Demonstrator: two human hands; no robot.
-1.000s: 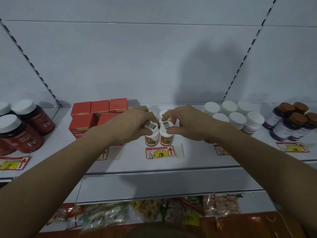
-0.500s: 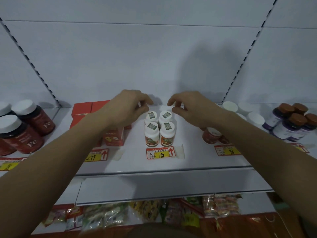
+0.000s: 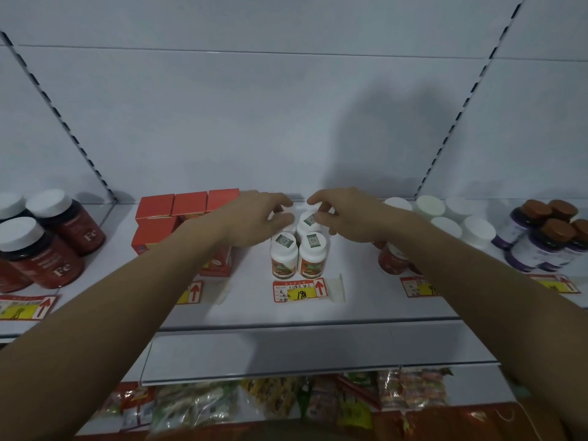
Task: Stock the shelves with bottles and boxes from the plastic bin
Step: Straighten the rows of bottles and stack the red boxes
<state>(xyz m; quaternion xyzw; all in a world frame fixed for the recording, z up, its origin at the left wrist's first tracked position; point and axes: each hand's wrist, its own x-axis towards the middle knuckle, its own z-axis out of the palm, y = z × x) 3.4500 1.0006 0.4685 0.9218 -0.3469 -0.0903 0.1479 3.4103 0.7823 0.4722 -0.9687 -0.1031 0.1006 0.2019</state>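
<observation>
Hands point(image 3: 254, 218) lower, back onto bottles point(image 3: 299, 246)

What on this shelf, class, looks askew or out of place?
A clear plastic label holder stands empty beside the 198 price tag, at a slight tilt. Otherwise the small white-capped bottles, red boxes and other bottles stand upright in tidy groups.

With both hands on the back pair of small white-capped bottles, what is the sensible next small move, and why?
Probably let go and draw both hands back. The left hand and right hand are at the back pair of bottles, which stands upright close behind the front pair above the price tag.
</observation>
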